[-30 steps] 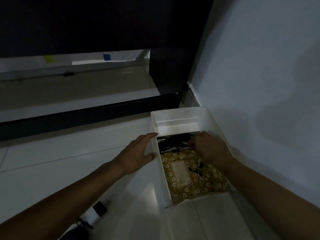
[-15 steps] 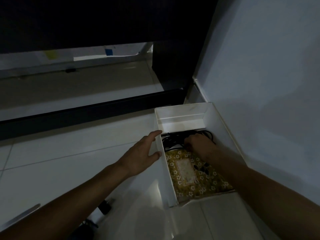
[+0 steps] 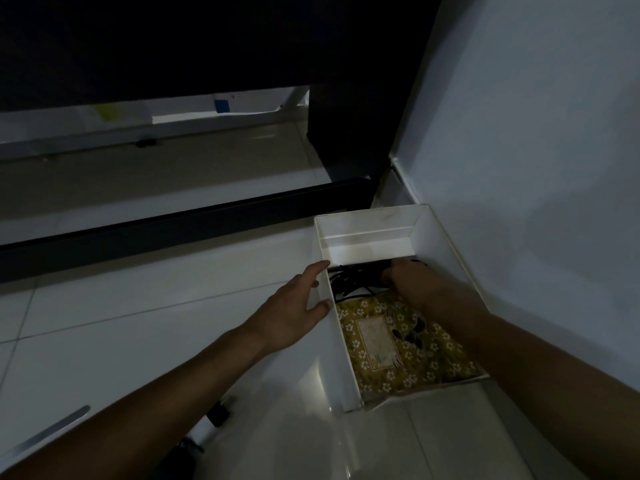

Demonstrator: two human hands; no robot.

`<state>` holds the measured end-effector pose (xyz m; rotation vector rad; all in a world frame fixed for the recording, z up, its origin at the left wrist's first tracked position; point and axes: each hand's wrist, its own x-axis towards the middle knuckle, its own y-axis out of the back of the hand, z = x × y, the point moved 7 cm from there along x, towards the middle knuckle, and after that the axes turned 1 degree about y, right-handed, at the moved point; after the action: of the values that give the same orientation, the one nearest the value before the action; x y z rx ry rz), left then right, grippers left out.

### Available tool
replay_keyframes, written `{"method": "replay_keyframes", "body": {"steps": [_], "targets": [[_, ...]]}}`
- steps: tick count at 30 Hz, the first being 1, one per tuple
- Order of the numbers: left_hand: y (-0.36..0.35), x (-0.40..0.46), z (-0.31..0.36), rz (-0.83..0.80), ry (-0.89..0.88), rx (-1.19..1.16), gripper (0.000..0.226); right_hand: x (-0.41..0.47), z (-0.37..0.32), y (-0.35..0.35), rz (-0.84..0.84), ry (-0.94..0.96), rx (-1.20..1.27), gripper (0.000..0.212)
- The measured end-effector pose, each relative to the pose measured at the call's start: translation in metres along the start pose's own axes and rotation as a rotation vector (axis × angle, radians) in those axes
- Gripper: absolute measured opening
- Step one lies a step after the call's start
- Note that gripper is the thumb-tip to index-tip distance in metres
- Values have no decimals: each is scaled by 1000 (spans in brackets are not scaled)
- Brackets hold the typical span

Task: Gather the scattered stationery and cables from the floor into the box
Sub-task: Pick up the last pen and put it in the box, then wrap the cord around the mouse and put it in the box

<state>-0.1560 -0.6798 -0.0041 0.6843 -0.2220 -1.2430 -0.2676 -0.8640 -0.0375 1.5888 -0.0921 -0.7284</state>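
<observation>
Head view: a white rectangular cardboard box sits on glossy white floor tiles against a pale wall, holding a flat notebook with a yellow floral cover and a cream label whose writing is unreadable, and beyond it a tangle of black cables. Left hand rests flat against the box's outer left wall, fingers straight and slightly spread. Right hand is inside the box on the cables, fingers curled down; whether they grip cannot be told.
</observation>
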Motion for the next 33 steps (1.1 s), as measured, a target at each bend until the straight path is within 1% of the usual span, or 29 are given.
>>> {"method": "replay_keyframes", "body": {"steps": [2,4,8,10,14,17,19,21,23,26,28,30,33], "targets": [[-1,0,-1,-8,11,-4,64,-2,-1,-2,-11,-36,17,25],[-2,0,0,-14,20,0,64,-3,-7,-6,-18,-31,33,26],[-2,-1,1,-19,24,14,64,-5,-6,-3,39,-49,45,28],[-1,-1,1,-22,27,12,63,-6,-7,-6,27,-5,-9,29],[0,-2,3,-27,28,12,63,-12,-10,-16,-60,86,-153,34],[1,-1,5,-24,29,12,61,-10,-13,-13,-12,126,-196,34],[4,-1,5,-20,28,17,60,-10,-13,-2,45,95,-143,31],[8,-4,6,-13,22,31,58,-15,-18,15,147,79,-88,26],[13,-9,11,-5,-1,57,54,-25,-27,39,320,72,-28,23],[32,-25,23,28,-75,163,45,-50,-49,84,600,39,207,28],[53,-41,34,63,-156,270,39,-69,-70,115,749,67,374,32],[77,-62,42,86,-213,360,34,-87,-96,140,820,144,498,32],[114,-101,39,115,-225,478,31,-110,-150,165,821,334,591,31]]}}
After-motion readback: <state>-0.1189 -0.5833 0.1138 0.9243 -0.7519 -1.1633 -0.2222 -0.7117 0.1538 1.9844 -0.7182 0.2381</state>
